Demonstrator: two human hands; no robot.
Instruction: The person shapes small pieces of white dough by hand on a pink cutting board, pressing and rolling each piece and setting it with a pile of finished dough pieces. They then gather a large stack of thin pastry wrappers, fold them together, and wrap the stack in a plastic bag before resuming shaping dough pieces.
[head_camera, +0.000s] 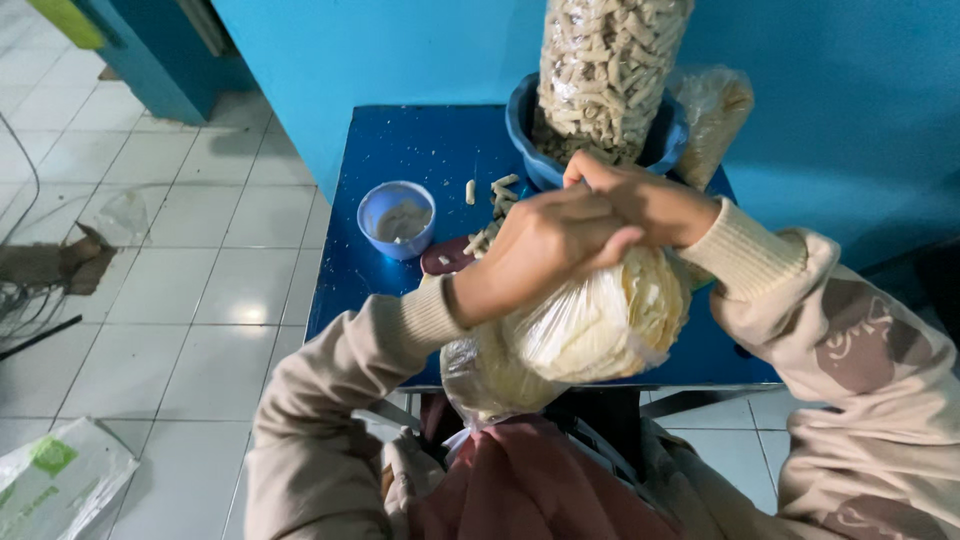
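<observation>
Over the near edge of the blue table (400, 140), both hands clamp the neck of a clear bag of pale wafers (600, 320): left hand (545, 245) fisted, right hand (640, 200) pinching. Looks light, slippery, brittle inside; grip the twisted neck. Small blue cup (396, 218) sits left.

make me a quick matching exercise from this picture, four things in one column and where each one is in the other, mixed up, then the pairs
Things:
1. small blue cup
2. blue basin
3. clear bag of pale wafers
4. loose snack sticks

Places:
A. gripped at its neck by the left hand and right hand
B. scattered on the blue table, between cup and basin
C. near the table's left edge, holding a pale paste
D. at the table's back, under a tall clear bag of snack sticks

Pairs: 1-C, 2-D, 3-A, 4-B
</observation>
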